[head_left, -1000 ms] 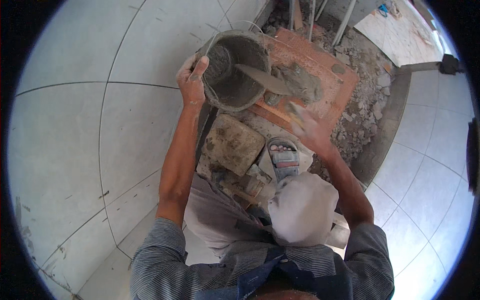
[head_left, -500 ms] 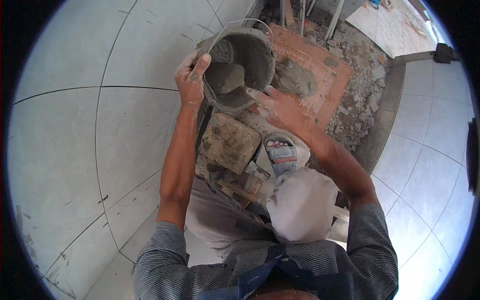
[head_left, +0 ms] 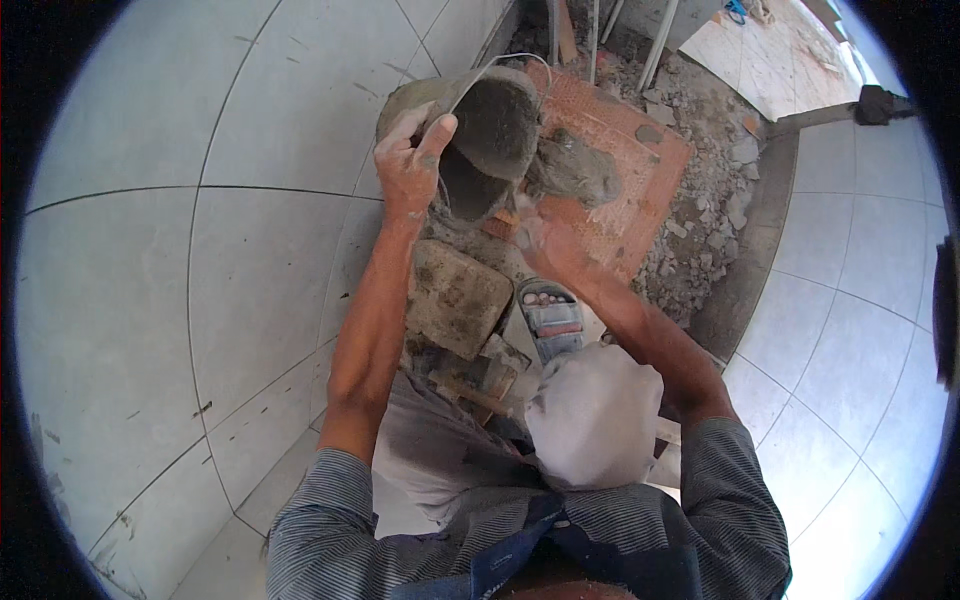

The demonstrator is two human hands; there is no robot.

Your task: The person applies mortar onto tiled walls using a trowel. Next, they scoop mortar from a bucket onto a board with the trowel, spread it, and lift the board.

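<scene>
A mortar-caked bucket point(head_left: 405, 95) with a thin wire handle is tipped on its side, its mouth toward the right and toward me. My left hand point(head_left: 408, 160) grips its near left rim, thumb over the edge. Wet grey mortar point(head_left: 500, 125) clings inside. Close by the bucket's lower lip, my right hand point(head_left: 550, 243) is closed round a trowel, whose blade I cannot clearly make out now. Beyond that hand a heap of mortar point(head_left: 580, 170) lies on an orange textured board point(head_left: 655, 185).
A dirty square block point(head_left: 455, 297) sits below the bucket, beside my sandalled foot point(head_left: 550, 315). Rubble point(head_left: 705, 215) lies along the right of the board. Pale pipes point(head_left: 657, 45) stand at the back. A tiled wall point(head_left: 280, 260) rises close on the left.
The bucket has tipped over further, its base swinging up to the left. My left hand has shifted right with it. My right hand has drawn back from the mouth to the lower lip.
</scene>
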